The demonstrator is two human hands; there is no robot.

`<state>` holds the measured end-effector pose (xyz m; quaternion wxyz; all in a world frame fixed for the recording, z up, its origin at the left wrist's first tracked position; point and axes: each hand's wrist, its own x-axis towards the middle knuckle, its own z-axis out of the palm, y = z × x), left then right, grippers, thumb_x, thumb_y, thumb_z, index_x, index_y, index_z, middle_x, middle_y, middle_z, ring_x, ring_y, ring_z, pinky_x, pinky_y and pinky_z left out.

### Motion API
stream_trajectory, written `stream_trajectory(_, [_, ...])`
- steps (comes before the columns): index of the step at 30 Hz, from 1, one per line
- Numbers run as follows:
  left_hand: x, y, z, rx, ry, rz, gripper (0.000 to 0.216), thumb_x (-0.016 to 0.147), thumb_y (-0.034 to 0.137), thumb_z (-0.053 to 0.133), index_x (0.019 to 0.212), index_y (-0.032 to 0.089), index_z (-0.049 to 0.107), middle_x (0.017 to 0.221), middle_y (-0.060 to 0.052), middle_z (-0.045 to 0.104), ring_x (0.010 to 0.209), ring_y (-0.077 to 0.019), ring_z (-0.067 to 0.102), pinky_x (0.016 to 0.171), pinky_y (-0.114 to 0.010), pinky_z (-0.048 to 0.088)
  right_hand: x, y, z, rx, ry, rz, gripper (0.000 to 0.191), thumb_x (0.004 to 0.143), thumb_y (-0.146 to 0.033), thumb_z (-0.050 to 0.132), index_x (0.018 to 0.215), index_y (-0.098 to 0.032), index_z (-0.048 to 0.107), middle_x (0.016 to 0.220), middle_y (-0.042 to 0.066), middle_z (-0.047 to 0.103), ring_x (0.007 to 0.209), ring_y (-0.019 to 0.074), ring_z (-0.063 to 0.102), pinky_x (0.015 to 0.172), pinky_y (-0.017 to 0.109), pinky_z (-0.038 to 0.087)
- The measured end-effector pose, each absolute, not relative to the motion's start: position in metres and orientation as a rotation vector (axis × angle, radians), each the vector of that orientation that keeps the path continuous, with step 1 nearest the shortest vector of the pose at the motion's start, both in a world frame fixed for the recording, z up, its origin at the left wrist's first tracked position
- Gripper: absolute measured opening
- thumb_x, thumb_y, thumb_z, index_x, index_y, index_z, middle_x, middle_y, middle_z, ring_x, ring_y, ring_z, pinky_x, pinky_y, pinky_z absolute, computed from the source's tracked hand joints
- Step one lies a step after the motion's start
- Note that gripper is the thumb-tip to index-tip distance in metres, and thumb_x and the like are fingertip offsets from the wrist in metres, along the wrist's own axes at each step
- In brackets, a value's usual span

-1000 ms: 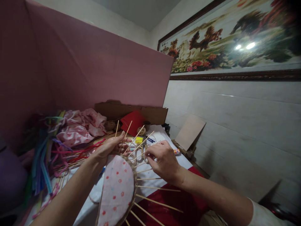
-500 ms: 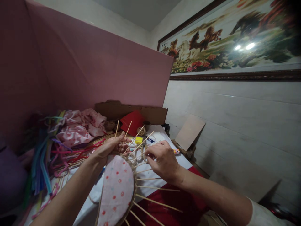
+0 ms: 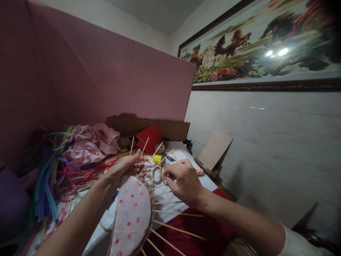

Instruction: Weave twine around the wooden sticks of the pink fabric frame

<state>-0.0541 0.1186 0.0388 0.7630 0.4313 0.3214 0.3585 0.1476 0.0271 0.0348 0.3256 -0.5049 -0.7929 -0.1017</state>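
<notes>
Left hand [image 3: 130, 165] half curled among thin sticks [image 3: 145, 147], firmness can't tell; right hand [image 3: 185, 183] pinching — stick or cord, can't tell. Fabric-covered half-round base [image 3: 134, 209] just below. Best: steady rim [image 3: 152, 202], even spacing — no forcing sticks.

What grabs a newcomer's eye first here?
Probably the half-round, red-spotted cloth panel at bottom centre, thin sticks fanning from its curved right edge, with the left hand at its upper end and the right hand among the sticks to the right. Next, the big framed horse picture on the wall at upper right, and the broad pink panel filling much of the upper left.
</notes>
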Motion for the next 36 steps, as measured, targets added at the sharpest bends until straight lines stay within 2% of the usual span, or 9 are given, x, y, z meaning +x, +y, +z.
stream_trajectory(20, [-0.0542, 0.1158, 0.0395, 0.966, 0.706, 0.777, 0.035, 0.072, 0.046, 0.065, 0.085, 0.013, 0.068, 0.062, -0.006, 0.065, 0.057, -0.0146, 0.063, 0.054, -0.023, 0.050, 0.1477, 0.0263, 0.0355, -1.343, -2.092, -0.275, 0.009, 0.075, -0.013, 0.058, 0.071, -0.020, 0.060, 0.068, -0.002, 0.067, 0.068, 0.0147, 0.059, 0.078, 0.032, 0.029])
stream_trajectory(28, [-0.0529, 0.1144, 0.0427, 0.945, 0.714, 0.789, 0.029, 0.073, 0.040, 0.067, 0.082, 0.012, 0.068, 0.061, -0.007, 0.066, 0.058, -0.0149, 0.063, 0.056, -0.023, 0.051, 0.1472, 0.0254, 0.0363, -1.333, -2.087, -0.262, 0.008, 0.077, -0.015, 0.059, 0.071, -0.020, 0.061, 0.070, -0.001, 0.068, 0.068, 0.0150, 0.059, 0.079, 0.032, 0.029])
stream_trajectory(36, [-0.0529, 0.1130, 0.0423, 0.955, 0.698, 0.777, 0.030, 0.074, 0.041, 0.065, 0.082, 0.013, 0.069, 0.061, -0.007, 0.066, 0.057, -0.0142, 0.062, 0.055, -0.022, 0.050, 0.1488, 0.0246, 0.0360, -1.320, -2.074, -0.280, 0.004, 0.078, -0.017, 0.060, 0.075, -0.020, 0.061, 0.076, 0.001, 0.067, 0.075, 0.0172, 0.058, 0.078, 0.032, 0.030])
